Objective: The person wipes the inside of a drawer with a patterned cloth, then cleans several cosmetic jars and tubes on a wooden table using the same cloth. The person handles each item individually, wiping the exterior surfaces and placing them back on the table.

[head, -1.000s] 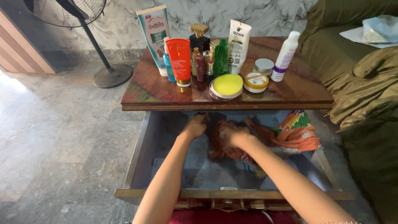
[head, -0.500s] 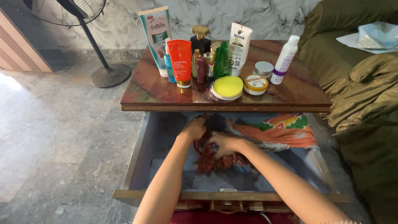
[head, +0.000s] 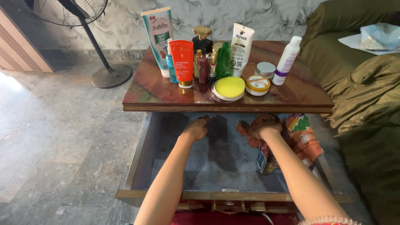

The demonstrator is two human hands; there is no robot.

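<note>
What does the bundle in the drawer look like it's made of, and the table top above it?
The bundle under the right hand looks like thin printed fabric: it creases and bunches, matte, orange with green patches. The table top looks like varnished wood: reddish swirling grain, glossy enough to mirror the bottles.

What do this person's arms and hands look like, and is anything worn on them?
Both forearms are bare, with no sleeves, gloves or watch in view. The left hand and right hand show no rings that can be made out. A pink beaded or lace-like band edges the right arm near the frame's bottom.
</note>
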